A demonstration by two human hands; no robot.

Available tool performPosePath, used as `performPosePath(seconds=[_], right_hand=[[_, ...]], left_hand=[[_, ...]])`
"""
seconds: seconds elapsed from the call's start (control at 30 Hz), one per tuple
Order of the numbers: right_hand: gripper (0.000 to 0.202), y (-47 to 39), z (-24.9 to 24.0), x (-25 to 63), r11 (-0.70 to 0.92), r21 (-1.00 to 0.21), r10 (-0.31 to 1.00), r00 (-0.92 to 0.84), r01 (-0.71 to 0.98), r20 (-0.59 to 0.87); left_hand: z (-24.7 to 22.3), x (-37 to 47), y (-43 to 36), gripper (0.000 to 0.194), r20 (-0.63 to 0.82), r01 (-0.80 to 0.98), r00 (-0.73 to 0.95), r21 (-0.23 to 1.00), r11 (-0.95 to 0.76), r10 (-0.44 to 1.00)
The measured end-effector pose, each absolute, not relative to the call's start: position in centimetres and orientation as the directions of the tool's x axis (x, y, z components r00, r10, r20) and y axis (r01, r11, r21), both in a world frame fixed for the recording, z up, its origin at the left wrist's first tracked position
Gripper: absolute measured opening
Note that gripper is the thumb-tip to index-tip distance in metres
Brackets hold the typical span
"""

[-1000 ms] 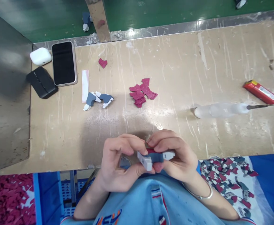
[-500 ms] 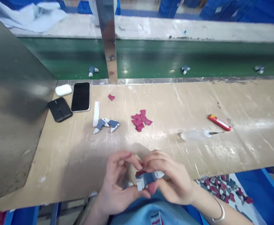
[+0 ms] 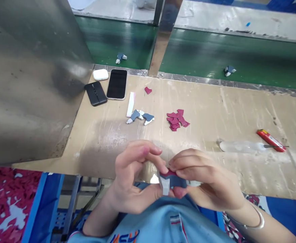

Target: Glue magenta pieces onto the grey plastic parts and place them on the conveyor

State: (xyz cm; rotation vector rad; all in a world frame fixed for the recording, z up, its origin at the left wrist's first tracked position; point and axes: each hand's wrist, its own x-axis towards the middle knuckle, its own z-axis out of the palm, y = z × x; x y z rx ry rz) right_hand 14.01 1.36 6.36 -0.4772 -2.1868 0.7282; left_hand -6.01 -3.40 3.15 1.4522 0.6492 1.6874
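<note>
Close to my body, a small blue-grey and white plastic piece (image 3: pixel 177 182) with a dark red layer on top is held between both hands. The fingertips and thumb of my left hand (image 3: pixel 135 179) pinch its left end. At its right end, my right hand (image 3: pixel 208 179) grips it, the fingers pressing on the red top and the thumb below. Beyond my hands lies a small pile of dark red flat pieces (image 3: pixel 177 119). To its left are a few blue-grey and white pieces (image 3: pixel 140 115), beside a white paper strip (image 3: pixel 130 104). One red piece (image 3: pixel 148 90) lies apart.
A phone (image 3: pixel 117 84), a white case (image 3: pixel 100 74) and a black flat case (image 3: pixel 95 93) lie by the metal panel (image 3: pixel 36 84). A translucent bottle with a thin tip (image 3: pixel 241 146) and a red tube (image 3: pixel 271 140) lie right. Behind runs a green belt (image 3: pixel 196 55) carrying pieces.
The view has swung left and down, bringing a bin of red pieces into sight at lower left. Both hands still hold the piece, its red top now pressed by the fingertips.
</note>
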Motion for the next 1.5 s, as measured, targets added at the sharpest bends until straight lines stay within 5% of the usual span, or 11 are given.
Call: performPosePath(seconds=[0.43,0.6,0.8,1.17,1.33,1.5], right_hand=[[0.016,0.7,4.5,15.1,0.702,-0.709,0.650,-0.464,0.063,0.602],[0.042,0.2,3.7,15.3,0.577,-0.816,0.770,-0.313,-0.032,0.557],[0.019,0.6,4.5,16.7,0.683,-0.731,0.651,-0.460,0.007,0.604],[0.007,0.4,2.8,16.5,0.713,-0.701,0.661,-0.335,0.004,0.671],[0.006,0.2,2.3,17.5,0.750,-0.596,0.657,-0.211,0.287,0.724],[0.014,-0.3,2.9,20.9,0.762,-0.395,0.599,-0.327,0.514,0.731]], left_hand=[[3.2,-4.0,-3.7,0.089,0.532,-0.135,-0.017,0.838,-0.529,0.847],[3.1,-3.5,-3.8,0.070,0.503,-0.081,0.034,0.863,-0.499,0.864],[3.6,-3.6,-2.7,0.070,0.516,-0.120,0.158,0.856,-0.502,0.842],[2.4,-3.9,-1.2,0.075,0.453,-0.145,0.251,0.891,-0.429,0.856],[4.0,-5.4,0.2,0.081,0.472,0.121,0.367,0.830,-0.544,0.802],[8.7,-7.8,6.6,0.062,0.287,0.464,0.636,0.599,-0.653,0.716]])
